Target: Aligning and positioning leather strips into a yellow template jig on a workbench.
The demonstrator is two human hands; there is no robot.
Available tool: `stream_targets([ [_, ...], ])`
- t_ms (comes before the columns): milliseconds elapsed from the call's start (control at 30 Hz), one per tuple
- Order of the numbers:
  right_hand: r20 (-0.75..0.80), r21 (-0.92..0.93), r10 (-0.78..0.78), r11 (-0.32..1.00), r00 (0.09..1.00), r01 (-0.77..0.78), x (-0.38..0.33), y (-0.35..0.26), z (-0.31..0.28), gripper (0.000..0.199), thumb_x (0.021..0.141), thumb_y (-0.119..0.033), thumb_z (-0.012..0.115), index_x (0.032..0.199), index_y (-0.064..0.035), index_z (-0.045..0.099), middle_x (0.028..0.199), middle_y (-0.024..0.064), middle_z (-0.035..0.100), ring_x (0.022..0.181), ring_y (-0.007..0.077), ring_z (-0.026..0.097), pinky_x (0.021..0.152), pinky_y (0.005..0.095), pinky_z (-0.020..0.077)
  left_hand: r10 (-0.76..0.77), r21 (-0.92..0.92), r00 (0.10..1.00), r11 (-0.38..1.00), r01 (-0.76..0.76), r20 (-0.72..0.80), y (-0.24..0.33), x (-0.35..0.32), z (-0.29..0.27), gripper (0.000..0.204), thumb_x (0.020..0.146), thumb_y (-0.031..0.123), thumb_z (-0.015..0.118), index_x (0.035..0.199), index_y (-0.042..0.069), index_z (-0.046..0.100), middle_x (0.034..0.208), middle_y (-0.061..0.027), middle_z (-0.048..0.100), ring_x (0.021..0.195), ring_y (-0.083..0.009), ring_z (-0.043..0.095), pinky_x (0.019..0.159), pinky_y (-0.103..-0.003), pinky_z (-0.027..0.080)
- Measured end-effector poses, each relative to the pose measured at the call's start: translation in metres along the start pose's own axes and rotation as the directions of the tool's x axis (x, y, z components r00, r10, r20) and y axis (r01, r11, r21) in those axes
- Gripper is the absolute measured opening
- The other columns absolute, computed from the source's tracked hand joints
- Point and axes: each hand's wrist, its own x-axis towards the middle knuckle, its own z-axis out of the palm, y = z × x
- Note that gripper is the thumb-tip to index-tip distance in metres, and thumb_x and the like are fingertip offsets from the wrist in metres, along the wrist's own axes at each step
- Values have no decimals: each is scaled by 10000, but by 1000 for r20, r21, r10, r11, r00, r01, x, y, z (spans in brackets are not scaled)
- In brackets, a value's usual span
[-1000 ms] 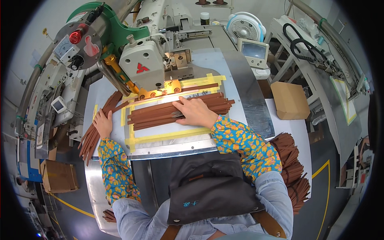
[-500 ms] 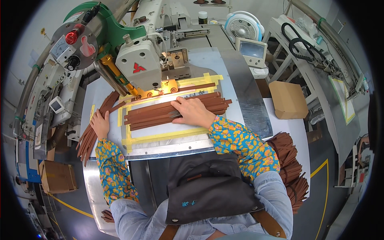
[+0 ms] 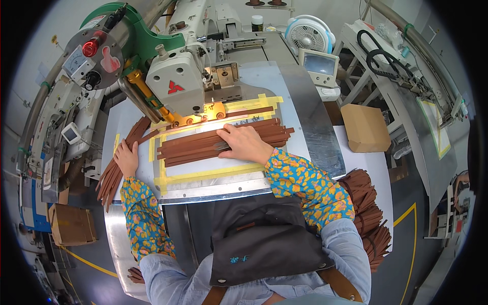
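Observation:
My left hand lies with fingers stretched out at the edge of a fanned pile of brown strips, left of the sewing machine. Across the middle of the work plate is a second row of brown strips, side by side. My right hand rests on this row, fingers curled. A small grey metal tool, perhaps snips, shows between its thumb and forefinger, mostly hidden. A single brown strip runs beneath the lit machine head, its left end near my left fingertips.
Yellow tape frames the work area on the plate. Bundles of brown strips are stacked beside my right elbow. A cardboard box, a small screen and a fan stand to the right. Another box sits low at the left.

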Motion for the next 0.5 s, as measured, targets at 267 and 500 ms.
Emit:
stream_targets([
  [267, 22, 0, 16, 1000, 1000, -16, 3, -5, 2, 619, 715, -472, 785, 1059, -1, 577, 979, 162, 598, 771, 332, 669, 649, 417, 549, 15, 27, 1000, 1000, -15, -11, -6, -1, 0, 659, 973, 555, 426, 1393, 48, 461, 1328, -164, 535, 1249, -344, 482, 1079, -507, 312],
  [500, 48, 10, 72, 997, 996, -72, -6, -11, -10, 599, 715, -442, 788, 1103, -35, 582, 1059, 146, 589, 833, 340, 666, 701, 435, 541, -33, 116, 984, 993, 12, 176, 12, -9, -29, 658, 977, 536, 417, 1378, 16, 440, 1339, -147, 533, 1235, -331, 496, 1004, -608, 336],
])
